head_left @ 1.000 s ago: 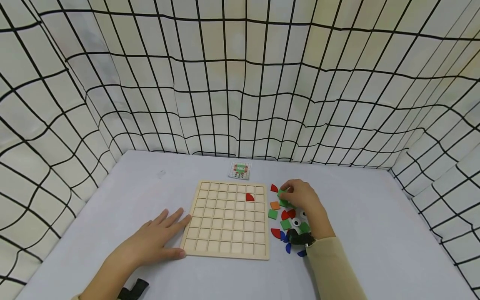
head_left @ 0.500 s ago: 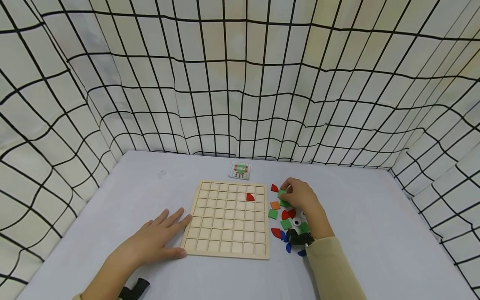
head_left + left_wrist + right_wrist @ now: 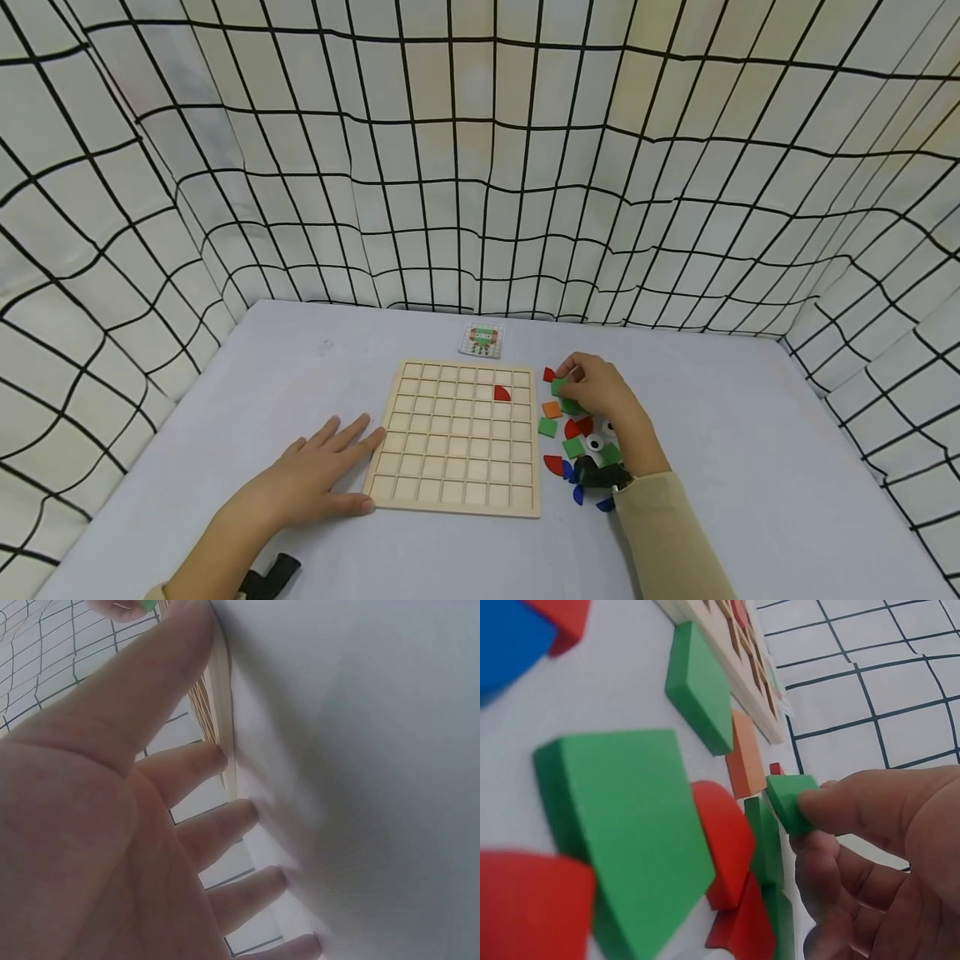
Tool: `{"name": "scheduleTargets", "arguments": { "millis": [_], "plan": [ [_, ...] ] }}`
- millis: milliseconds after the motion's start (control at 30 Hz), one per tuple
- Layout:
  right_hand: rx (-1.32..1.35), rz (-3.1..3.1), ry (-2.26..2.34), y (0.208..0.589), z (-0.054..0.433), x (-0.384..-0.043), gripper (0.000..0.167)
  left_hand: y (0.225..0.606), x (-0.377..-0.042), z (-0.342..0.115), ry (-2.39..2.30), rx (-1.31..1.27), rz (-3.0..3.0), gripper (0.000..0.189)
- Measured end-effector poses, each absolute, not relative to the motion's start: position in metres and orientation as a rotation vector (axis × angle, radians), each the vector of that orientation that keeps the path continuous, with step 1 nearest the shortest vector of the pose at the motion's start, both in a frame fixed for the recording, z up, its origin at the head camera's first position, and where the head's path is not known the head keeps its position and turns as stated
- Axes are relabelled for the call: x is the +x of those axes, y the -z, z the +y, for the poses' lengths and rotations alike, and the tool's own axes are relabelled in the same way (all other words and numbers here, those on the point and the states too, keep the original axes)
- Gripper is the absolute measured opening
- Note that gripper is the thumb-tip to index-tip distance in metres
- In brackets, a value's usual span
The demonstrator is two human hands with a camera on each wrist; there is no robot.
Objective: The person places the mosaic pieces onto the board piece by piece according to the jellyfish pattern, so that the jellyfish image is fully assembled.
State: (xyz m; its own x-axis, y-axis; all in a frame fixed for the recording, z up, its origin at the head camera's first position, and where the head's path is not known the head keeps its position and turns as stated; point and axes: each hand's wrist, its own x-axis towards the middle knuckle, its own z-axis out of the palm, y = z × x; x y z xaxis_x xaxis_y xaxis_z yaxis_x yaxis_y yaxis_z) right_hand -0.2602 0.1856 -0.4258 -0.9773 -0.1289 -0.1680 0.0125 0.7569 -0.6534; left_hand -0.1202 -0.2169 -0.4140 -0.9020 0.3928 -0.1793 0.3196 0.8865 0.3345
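Observation:
My right hand (image 3: 600, 392) pinches a green square tile (image 3: 786, 801) between thumb and fingers, over the far end of a pile of loose pieces. Spread flat, my left hand (image 3: 296, 483) touches the left edge of a wooden grid board (image 3: 453, 448), its fingertips down on the white table in the left wrist view. One red quarter-circle piece (image 3: 502, 393) sits in a cell near the board's upper right. Right of the board lie more green squares (image 3: 547, 427), an orange square (image 3: 552, 409), and red and blue curved pieces (image 3: 553, 464). Part of the pile is hidden under my right wrist.
A small picture card (image 3: 482, 341) with a green and red figure lies beyond the board's far edge. White round pieces with black dots (image 3: 594, 442) lie in the pile. Black netting over white walls (image 3: 480, 208) encloses the table's back and sides.
The green tile in my right hand has shifted slightly left, and now overlaps the far red piece in the head view. My left hand stays where it was.

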Motion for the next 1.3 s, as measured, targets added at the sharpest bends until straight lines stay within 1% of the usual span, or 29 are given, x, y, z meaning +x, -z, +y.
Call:
{"name": "scheduleTargets", "arguments": {
  "millis": [200, 667, 1000, 1300],
  "plan": [
    [-0.088, 2.728, 1.135, 0.428, 0.183, -0.262, 0.016, 0.415, -0.12, -0.217, -0.447, 0.542, 2.815, 0.09],
    [-0.187, 2.602, 1.402, 0.426, 0.176, -0.263, 0.019, 0.415, -0.121, -0.218, -0.43, 0.536, 2.821, 0.091],
    [-0.202, 2.513, 1.489, 0.428, 0.166, -0.262, 0.018, 0.415, -0.121, -0.218, -0.429, 0.528, 2.813, 0.091],
    [-0.317, 2.5, 1.521, 0.426, 0.154, -0.257, 0.017, 0.414, -0.121, -0.218, -0.444, 0.516, 2.801, 0.092]
  ]
}}
